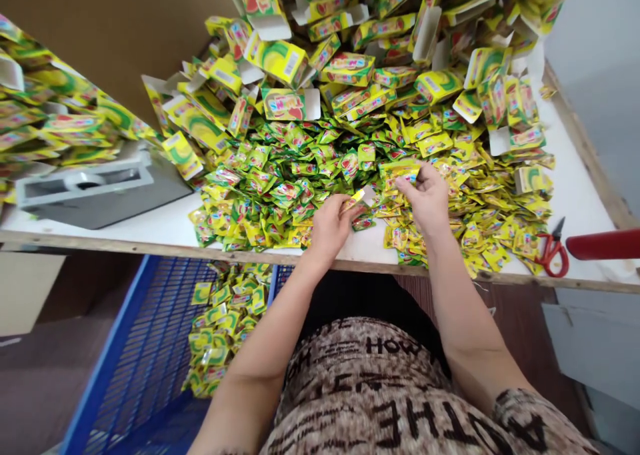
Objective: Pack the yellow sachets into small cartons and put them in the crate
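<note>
My left hand [333, 223] is closed around a small yellow box [356, 200] whose pale end flap stands out toward the right. To its right, my right hand [429, 195] pinches a yellow candy sachet [403, 170] between thumb and fingers, just above the pile. Under and around both hands lie loose sachets: green ones [285, 168] mostly to the left, yellow ones [480, 208] to the right. Behind them rises a heap of small yellow boxes [350, 68], several with open flaps.
Red-handled scissors [553, 252] lie at the table's right, beside a red bar [605, 244]. A grey tape dispenser [105, 185] stands at left, near a large brown cardboard panel [125, 35]. Below the table's front edge [150, 243], a blue basket [130, 348] holds packed yellow boxes [220, 328].
</note>
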### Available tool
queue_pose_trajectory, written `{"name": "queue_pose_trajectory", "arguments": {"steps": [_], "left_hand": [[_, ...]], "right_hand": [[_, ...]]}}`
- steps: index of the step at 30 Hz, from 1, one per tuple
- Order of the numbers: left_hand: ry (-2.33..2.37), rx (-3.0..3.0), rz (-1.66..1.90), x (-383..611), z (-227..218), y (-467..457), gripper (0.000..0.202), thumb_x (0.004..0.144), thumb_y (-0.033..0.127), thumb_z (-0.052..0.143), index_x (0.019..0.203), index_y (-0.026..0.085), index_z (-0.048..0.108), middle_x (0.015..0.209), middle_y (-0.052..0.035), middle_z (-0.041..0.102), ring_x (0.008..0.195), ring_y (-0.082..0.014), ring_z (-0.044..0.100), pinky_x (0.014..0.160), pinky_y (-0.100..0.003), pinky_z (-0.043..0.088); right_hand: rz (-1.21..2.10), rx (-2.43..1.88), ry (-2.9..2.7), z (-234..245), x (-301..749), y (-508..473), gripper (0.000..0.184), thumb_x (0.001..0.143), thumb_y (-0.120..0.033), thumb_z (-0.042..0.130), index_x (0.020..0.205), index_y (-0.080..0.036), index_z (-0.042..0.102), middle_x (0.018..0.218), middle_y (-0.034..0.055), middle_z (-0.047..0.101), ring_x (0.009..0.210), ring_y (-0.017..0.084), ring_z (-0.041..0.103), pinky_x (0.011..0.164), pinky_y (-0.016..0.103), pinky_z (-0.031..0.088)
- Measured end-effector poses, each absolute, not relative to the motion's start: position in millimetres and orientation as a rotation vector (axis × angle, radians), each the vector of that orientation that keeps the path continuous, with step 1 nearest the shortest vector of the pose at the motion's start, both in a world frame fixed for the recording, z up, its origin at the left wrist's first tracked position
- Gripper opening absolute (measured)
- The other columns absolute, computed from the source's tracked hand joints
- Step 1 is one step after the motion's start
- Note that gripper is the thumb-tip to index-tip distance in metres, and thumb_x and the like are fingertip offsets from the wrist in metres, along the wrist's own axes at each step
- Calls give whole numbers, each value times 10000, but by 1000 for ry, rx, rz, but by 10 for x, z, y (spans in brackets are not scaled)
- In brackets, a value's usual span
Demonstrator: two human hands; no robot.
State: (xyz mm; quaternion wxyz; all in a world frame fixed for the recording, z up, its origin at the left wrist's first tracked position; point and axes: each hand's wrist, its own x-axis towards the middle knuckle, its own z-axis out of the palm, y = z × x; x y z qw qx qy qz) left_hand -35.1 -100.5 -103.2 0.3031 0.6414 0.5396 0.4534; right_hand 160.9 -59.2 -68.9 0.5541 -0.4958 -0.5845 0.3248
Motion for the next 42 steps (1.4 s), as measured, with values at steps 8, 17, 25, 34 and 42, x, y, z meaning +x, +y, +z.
{"name": "queue_pose_trajectory", "arguments": {"steps": [8,17,25,34,42], "left_hand": [[1097,909,1278,-163,-1126,-1301,255,792,346,695,943,173,584,885,-34,706,777,-139,655,760,-272,510],[1146,873,1289,-171,-1273,-1451,255,800,362,684,931,167,586,790,-2,646,721,-109,595,713,-221,463],[1037,1109,1113,-253,-1270,-1444,286,789,367,713,966,162,620,884,-23,645,833,-151,578,790,-257,450],[894,1073,1140,-258,-1224,-1486,258,815,352,695,979,158,653,926,-30,651,889,-154,583,842,-259,438],[903,1057,1168,-236,-1174,-1499,238,758,343,756,866,156,657,826,-2,644,802,-135,563,780,-247,424]], "right_hand": [[409,-1288,-1731,-731,1292,-960,157,843,-277,573,986,-224,608,975,83,660,977,262,607,895,399,483],[535,-1446,-2197,-552,1388,-870,156,733,-219,579,590,-192,524,674,-1,472,608,141,430,592,275,334],[693,-1142,-2499,-357,1433,-949,196,839,-180,557,989,-149,679,910,79,644,896,225,581,797,311,427],[674,-1206,-2290,-496,1485,-1082,105,875,-198,572,962,-177,627,870,63,640,824,218,588,737,317,438],[669,-1130,-2499,-391,1314,-1050,149,823,-122,562,942,-153,647,966,111,640,952,255,566,834,371,443]]}}
